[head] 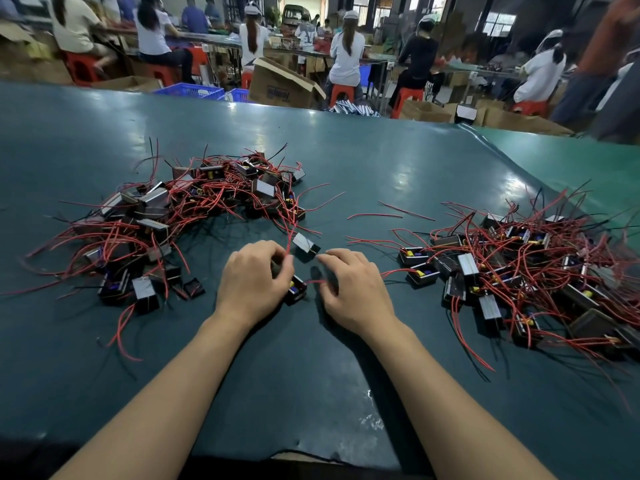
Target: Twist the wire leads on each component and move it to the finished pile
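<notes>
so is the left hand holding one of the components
Yes, the left hand grips a small black component while the right hand pinches its red lead.

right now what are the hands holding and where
The left hand grips a small component by its body, with a red lead by its fingertips. The right hand pinches that component's red lead near its end.

A small black component (297, 289) with yellow and blue parts lies on the worktop (346, 161), its red wire leads (313, 282) trailing rightward. Heaps of like components lie left (166, 220) and right (512, 268).
</notes>
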A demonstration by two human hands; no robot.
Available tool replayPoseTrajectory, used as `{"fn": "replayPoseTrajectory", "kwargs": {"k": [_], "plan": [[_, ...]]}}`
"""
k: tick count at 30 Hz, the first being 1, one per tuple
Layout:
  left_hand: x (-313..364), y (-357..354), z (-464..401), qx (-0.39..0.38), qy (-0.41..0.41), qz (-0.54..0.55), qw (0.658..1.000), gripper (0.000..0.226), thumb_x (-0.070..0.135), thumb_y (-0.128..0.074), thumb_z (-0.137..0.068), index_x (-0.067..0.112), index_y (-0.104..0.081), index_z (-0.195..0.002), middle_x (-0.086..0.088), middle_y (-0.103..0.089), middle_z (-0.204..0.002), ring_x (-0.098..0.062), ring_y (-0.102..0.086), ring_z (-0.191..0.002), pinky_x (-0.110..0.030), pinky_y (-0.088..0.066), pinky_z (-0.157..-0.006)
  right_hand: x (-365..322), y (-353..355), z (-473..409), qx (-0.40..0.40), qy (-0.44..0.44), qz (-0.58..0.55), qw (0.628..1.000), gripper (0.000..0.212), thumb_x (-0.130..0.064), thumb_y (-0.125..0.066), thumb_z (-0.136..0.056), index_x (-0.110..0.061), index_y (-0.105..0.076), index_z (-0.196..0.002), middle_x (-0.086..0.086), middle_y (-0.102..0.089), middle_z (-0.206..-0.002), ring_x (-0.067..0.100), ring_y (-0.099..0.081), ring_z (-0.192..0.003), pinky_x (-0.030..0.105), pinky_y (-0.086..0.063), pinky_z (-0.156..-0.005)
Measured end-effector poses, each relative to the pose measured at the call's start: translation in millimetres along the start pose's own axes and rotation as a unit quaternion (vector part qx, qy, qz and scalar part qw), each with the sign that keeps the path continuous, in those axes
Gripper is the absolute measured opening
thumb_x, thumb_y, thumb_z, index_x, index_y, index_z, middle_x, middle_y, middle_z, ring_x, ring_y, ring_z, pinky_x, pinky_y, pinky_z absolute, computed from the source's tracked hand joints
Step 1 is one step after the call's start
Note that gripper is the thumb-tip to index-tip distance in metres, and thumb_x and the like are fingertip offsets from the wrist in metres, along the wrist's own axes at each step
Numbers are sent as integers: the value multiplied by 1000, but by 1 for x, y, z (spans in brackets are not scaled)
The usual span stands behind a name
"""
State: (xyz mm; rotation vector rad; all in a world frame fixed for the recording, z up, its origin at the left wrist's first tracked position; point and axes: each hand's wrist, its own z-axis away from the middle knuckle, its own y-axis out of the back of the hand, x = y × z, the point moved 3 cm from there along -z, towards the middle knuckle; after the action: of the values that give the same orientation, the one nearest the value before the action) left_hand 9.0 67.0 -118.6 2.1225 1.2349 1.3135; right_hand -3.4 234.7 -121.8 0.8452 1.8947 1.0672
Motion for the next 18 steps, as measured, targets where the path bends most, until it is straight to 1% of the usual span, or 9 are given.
{"fn": "replayPoseTrajectory", "kwargs": {"k": [2, 4, 6, 7, 9, 12, 14, 16, 18], "plan": [[-1, 4, -1, 55, 30, -7, 998, 9, 20, -60, -91, 13, -63, -86, -4, -65, -86, -29, -61, -81, -42, -48, -78, -5, 9, 4, 15, 10, -115, 993, 56, -15, -50, -70, -19, -63, -124, -5, -57, -129, 17, -44, -125, 33, -34, -102], [-3, 7, -1, 90, 67, -14, 994, 9, 16, -57, -93, 10, -62, -97, -7, -67, -92, -31, -62, -86, -43, -47, -80, -5, 20, 6, 92, 6, -228, 969, 55, -7, -45, -60, -13, -71, -108, 0, -63, -116, 20, -52, -117, 30, -37, -101], [-3, 6, -2, 89, 79, -32, 992, 14, 12, -54, -93, 9, -59, -107, -9, -69, -96, -33, -63, -89, -44, -45, -82, -2, 29, -5, 165, -18, -244, 956, 39, -2, -48, -67, -7, -73, -97, 5, -68, -104, 23, -59, -105, 28, -43, -97], [-2, 5, -3, 82, 77, -45, 993, 16, 11, -53, -93, 8, -56, -108, -11, -69, -96, -34, -63, -87, -44, -44, -81, -1, 30, -16, 171, -31, -233, 957, 31, -1, -51, -74, -5, -73, -96, 7, -69, -101, 25, -61, -100, 32, -46, -95], [0, 1, -5, 62, 71, -77, 992, 16, 11, -50, -93, 7, -52, -108, -15, -67, -89, -38, -62, -82, -45, -43, -78, -4, 27, -49, 124, -45, -196, 972, 25, -1, -55, -84, -2, -71, -104, 13, -69, -106, 29, -62, -100, 40, -47, -94], [2, -1, -6, 43, 84, -119, 988, 16, 10, -50, -91, 5, -50, -106, -20, -63, -79, -40, -59, -76, -45, -43, -72, -12, 10, -104, -19, -56, -94, 994, 38, -2, -49, -87, -2, -58, -124, 17, -58, -128, 32, -52, -120, 38, -40, -103], [4, -1, -5, 43, 90, -127, 987, 16, 6, -52, -88, 3, -51, -103, -22, -62, -77, -41, -58, -74, -45, -43, -67, -17, -5, -128, -78, -63, -57, 993, 35, -4, -48, -87, -3, -54, -122, 15, -53, -131, 33, -48, -123, 38, -40, -102], [4, -2, -5, 38, 87, -135, 986, 18, 4, -52, -86, 2, -52, -103, -22, -62, -78, -41, -58, -75, -44, -42, -66, -20, -21, -141, -113, -71, -34, 991, 29, -10, -49, -90, -6, -54, -119, 14, -53, -128, 35, -50, -119, 41, -44, -97], [4, -4, -6, 25, 82, -154, 984, 20, 5, -51, -85, 2, -52, -105, -20, -62, -80, -40, -58, -78, -44, -41, -68, -21, -33, -147, -113, -74, 15, 991, 25, -15, -51, -93, -8, -57, -116, 15, -56, -122, 36, -53, -114, 40, -47, -89]]}}
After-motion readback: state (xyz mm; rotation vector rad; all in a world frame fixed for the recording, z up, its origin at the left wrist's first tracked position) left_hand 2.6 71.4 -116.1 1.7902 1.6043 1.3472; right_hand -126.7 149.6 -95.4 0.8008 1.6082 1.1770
